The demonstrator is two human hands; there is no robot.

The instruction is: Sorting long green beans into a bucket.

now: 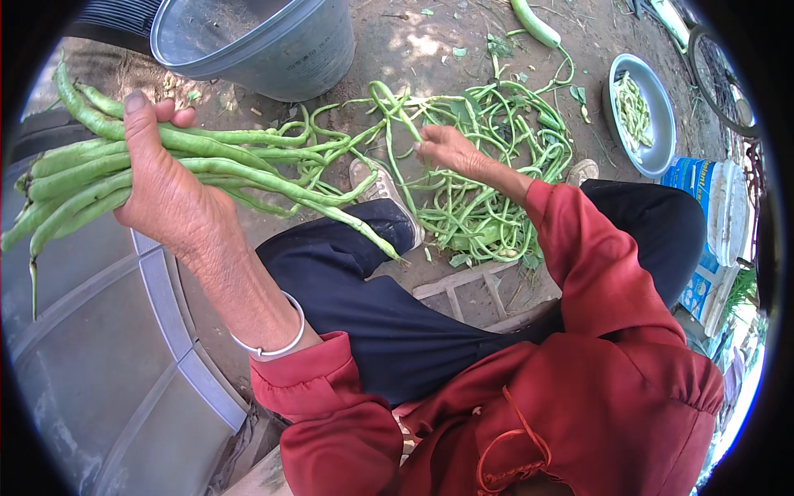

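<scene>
A thick bunch of long green beans (229, 161) is gripped in my left hand (167, 180), held up at the left over a grey plastic container. The beans' tips trail rightward, some above my knee and shoe. My right hand (450, 152) is closed with a green bean (397, 108) at its fingertips, over the near side of a heap. That tangled heap of long beans (496, 217) lies on the dirt ground between my feet, with some leaves mixed in. A few beans stretch between the heap and the bunch.
A large grey plastic tub (298, 49) stands ahead on the left. The grey container (80, 322) fills the lower left. On the right are a metal basin (664, 133) with short pale bean pieces (629, 111) and a blue-and-white bucket (713, 198). A pale green gourd (536, 25) lies beyond the heap.
</scene>
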